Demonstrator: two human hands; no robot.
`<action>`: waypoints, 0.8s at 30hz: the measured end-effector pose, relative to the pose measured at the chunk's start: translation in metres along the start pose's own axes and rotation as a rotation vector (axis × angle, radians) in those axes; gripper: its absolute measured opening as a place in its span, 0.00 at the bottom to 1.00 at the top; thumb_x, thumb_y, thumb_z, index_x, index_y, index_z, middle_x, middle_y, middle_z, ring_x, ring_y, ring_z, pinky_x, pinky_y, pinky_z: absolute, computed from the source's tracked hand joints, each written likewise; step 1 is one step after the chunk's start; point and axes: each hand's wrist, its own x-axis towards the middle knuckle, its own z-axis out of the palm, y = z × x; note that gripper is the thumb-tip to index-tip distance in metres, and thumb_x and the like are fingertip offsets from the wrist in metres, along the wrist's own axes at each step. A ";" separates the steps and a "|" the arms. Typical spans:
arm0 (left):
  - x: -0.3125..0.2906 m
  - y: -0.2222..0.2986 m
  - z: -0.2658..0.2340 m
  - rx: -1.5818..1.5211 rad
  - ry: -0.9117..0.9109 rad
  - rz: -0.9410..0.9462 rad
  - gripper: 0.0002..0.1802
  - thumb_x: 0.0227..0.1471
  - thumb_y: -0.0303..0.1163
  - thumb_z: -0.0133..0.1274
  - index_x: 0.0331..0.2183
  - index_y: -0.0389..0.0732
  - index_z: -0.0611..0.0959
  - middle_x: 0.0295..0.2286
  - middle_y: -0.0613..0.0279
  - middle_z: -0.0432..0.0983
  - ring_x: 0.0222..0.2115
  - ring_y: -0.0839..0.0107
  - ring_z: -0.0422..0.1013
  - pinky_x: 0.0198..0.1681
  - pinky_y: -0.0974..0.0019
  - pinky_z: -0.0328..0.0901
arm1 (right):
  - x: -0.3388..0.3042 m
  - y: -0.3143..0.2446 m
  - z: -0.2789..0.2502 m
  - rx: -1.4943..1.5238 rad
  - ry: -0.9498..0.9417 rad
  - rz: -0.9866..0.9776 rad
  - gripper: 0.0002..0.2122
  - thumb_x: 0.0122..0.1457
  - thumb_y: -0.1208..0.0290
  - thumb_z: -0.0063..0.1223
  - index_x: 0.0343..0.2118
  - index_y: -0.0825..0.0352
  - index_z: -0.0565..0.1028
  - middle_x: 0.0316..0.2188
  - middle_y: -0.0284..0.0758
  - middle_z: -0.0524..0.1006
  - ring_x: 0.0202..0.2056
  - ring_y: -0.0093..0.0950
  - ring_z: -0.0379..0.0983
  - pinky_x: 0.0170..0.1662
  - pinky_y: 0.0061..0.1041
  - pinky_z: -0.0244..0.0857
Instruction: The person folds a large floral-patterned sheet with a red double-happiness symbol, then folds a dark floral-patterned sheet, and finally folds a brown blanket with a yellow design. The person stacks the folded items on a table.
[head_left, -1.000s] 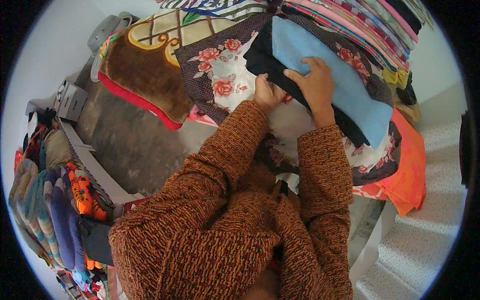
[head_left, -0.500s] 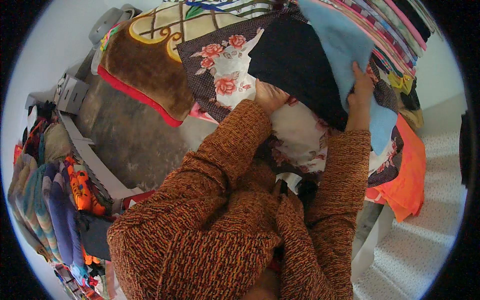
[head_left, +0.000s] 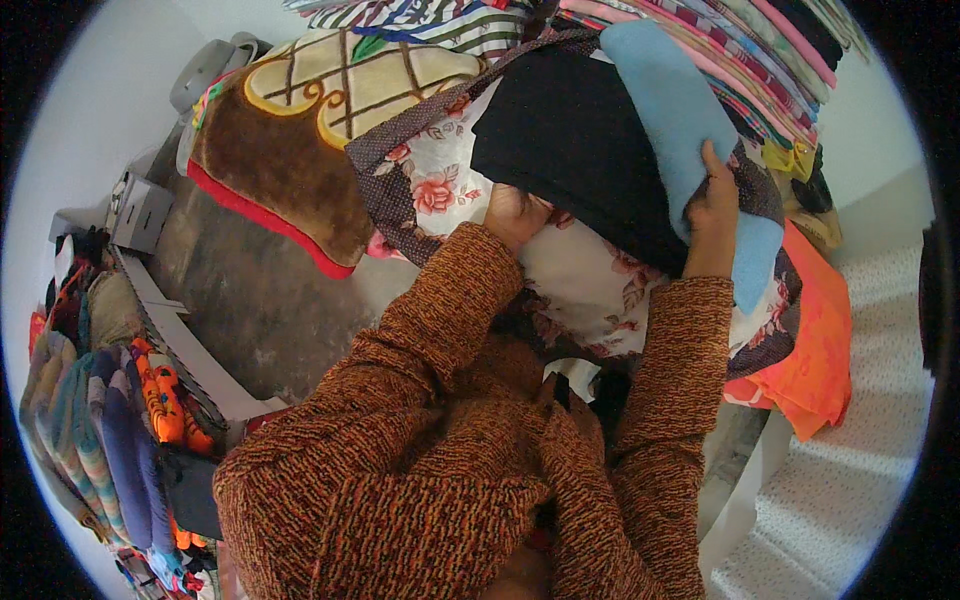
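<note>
A folded black cloth (head_left: 575,140) lies over a floral white cloth (head_left: 590,255) with red roses and a dark dotted border. Along the black cloth's right side runs a light blue soft cloth (head_left: 660,100), its lower end hanging past my wrist. My left hand (head_left: 515,215) is closed at the black cloth's lower left edge, with its fingertips partly hidden beneath it. On the right, my right hand (head_left: 712,215) grips the blue cloth where it meets the black one. The thumb rests on top of the blue, and the other fingers are mostly hidden.
A brown and cream plush blanket (head_left: 285,160) with red edging lies to the left. Behind are stacked folded fabrics (head_left: 720,60) and striped cloth (head_left: 430,25). An orange cloth (head_left: 815,340) hangs at right beside pale steps (head_left: 850,480). Piled clothes (head_left: 110,400) stand far left.
Both hands have shifted slightly left, the left one also lower. The black and blue cloths have moved left with them, and the blue cloth's upper end now lies lower, folded over.
</note>
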 end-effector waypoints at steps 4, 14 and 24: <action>-0.002 0.003 0.011 0.086 0.009 0.001 0.16 0.51 0.33 0.43 0.42 0.41 0.74 0.36 0.57 0.73 0.32 0.57 0.69 0.25 0.48 0.62 | -0.001 0.003 0.001 -0.033 -0.001 -0.085 0.25 0.53 0.70 0.56 0.52 0.73 0.63 0.49 0.40 0.69 0.49 0.36 0.66 0.53 0.34 0.59; -0.009 -0.005 0.026 0.486 0.269 0.152 0.21 0.56 0.42 0.42 0.47 0.39 0.71 0.44 0.55 0.72 0.39 0.58 0.70 0.36 0.49 0.65 | 0.000 0.007 -0.001 -0.035 -0.011 -0.101 0.25 0.51 0.71 0.58 0.52 0.71 0.64 0.48 0.42 0.69 0.48 0.38 0.66 0.53 0.36 0.59; -0.029 0.039 0.012 -0.112 -0.073 0.196 0.24 0.52 0.33 0.44 0.51 0.36 0.67 0.50 0.53 0.66 0.51 0.55 0.64 0.50 0.48 0.63 | -0.015 -0.003 0.015 -0.045 0.008 -0.091 0.25 0.53 0.71 0.57 0.52 0.73 0.63 0.50 0.40 0.68 0.50 0.36 0.64 0.56 0.34 0.56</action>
